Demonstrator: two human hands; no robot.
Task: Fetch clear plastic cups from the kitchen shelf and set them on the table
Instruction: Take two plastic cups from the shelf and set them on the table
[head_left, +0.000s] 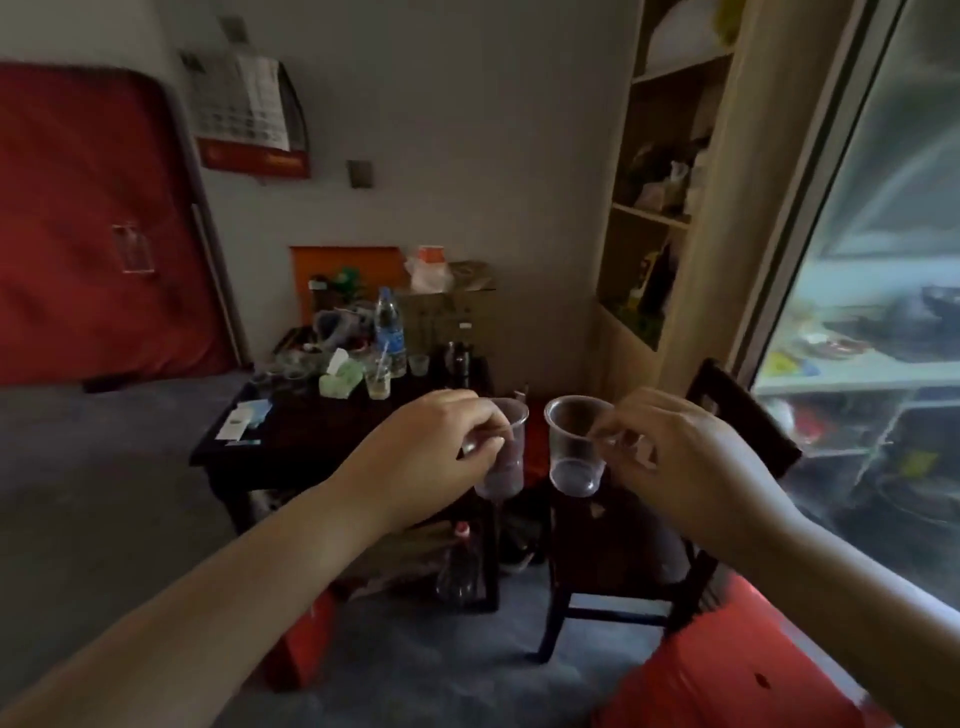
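Observation:
I hold two clear plastic cups out in front of me, one per hand. My left hand (436, 441) pinches the rim of the left cup (506, 457), which hangs upright above the near right corner of the dark wooden table (291, 441). My right hand (670, 457) grips the rim of the right cup (574, 447), held in the air over the seat of a dark wooden chair (623, 551). The two cups hang close together without touching.
The table's far half is crowded with a water bottle (389, 327), a green tissue pack (340, 379), small glasses and a cardboard box (447, 312). An open shelf unit (660, 208) stands at the right by a glass door. Red boxes lie on the floor.

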